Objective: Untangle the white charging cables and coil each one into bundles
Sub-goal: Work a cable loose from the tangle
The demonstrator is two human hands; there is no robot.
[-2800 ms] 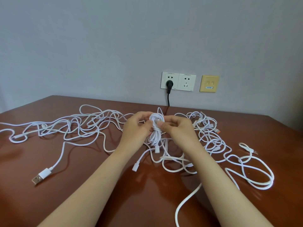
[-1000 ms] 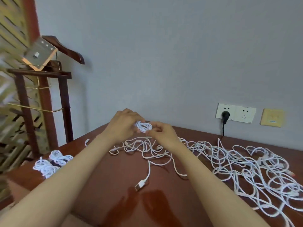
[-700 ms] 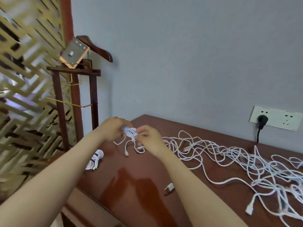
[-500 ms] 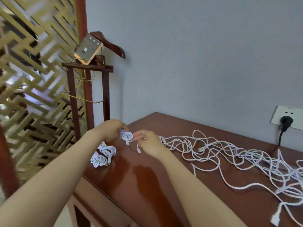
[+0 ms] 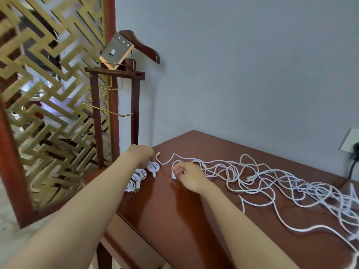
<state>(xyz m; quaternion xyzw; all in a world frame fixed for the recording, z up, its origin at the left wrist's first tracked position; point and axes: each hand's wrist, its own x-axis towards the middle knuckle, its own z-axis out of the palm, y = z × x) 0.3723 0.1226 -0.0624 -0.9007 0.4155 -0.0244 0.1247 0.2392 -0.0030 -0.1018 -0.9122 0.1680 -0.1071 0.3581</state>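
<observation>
Nearest, the right hand has left the coil it helped wind and curls its fingers at the plug end of a loose cable; whether it pinches it I cannot tell. Beyond, the left hand has carried the fresh bundle to the bench corner, fingers curled onto it beside two finished bundles, grip or release unclear. One more cable looks done; the tangle farther right remains.
</observation>
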